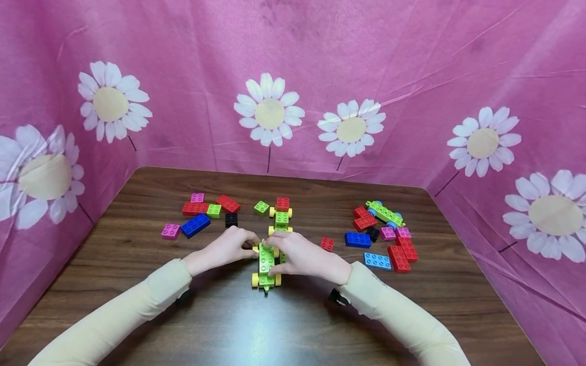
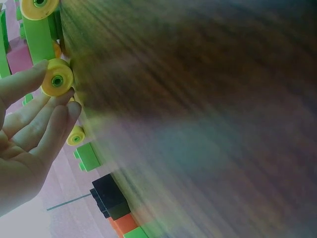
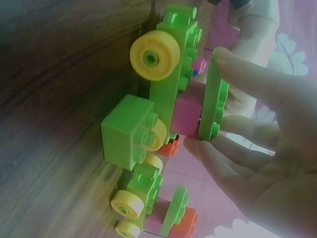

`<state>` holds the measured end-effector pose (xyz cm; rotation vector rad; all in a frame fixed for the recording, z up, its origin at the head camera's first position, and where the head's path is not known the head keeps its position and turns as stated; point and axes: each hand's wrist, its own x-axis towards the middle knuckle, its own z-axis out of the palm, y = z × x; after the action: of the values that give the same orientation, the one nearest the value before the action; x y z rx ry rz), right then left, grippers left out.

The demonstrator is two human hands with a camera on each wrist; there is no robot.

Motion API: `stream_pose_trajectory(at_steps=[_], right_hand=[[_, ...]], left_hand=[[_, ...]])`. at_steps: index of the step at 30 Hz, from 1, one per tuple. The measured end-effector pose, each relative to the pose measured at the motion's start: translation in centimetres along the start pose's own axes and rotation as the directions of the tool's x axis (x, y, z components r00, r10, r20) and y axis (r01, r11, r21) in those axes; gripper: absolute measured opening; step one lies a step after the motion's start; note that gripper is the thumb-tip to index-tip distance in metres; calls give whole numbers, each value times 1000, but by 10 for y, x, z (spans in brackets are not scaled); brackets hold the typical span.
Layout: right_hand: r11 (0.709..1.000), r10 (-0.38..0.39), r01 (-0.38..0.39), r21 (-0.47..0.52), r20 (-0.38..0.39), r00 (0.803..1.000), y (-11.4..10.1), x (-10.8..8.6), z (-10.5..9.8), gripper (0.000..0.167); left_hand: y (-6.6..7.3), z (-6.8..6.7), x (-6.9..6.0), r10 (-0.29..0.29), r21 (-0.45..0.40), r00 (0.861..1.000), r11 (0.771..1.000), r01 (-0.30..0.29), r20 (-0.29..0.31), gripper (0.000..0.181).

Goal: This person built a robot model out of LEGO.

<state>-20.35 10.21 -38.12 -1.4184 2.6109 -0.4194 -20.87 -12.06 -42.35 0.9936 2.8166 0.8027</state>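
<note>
In front of me stands a toy car with a green base (image 3: 163,106) and yellow wheels. My left hand (image 1: 227,247) holds it from the left; in the left wrist view, the thumb and fingers pinch a yellow wheel (image 2: 58,78). A pink brick (image 3: 188,110) sits on the base, with a long green brick (image 3: 210,101) on top. My right hand (image 1: 304,255) grips this green brick by its ends between thumb and fingers. Beside the car, a loose green brick (image 3: 127,133) rests on the table, mostly hidden by my right hand in the head view.
Behind stands a second green car with a red brick (image 1: 283,203) on top. Loose bricks lie at left, including a blue brick (image 1: 195,225) and black brick (image 1: 231,219). At right are a light-blue brick (image 1: 377,261), several red bricks and a green wheeled base (image 1: 384,213).
</note>
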Motion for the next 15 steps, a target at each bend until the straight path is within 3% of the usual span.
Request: stream_pose_trajectory(at_steps=[8, 15], right_hand=[[998, -45, 45, -35, 12, 999, 0, 2, -2, 54], [998, -49, 51, -44, 46, 998, 0, 4, -5, 54]], left_hand=[[-1, 1, 1, 26, 9, 1000, 1000, -26, -7, 20], [-1, 0, 1, 3, -7, 1000, 1000, -3, 11, 20]])
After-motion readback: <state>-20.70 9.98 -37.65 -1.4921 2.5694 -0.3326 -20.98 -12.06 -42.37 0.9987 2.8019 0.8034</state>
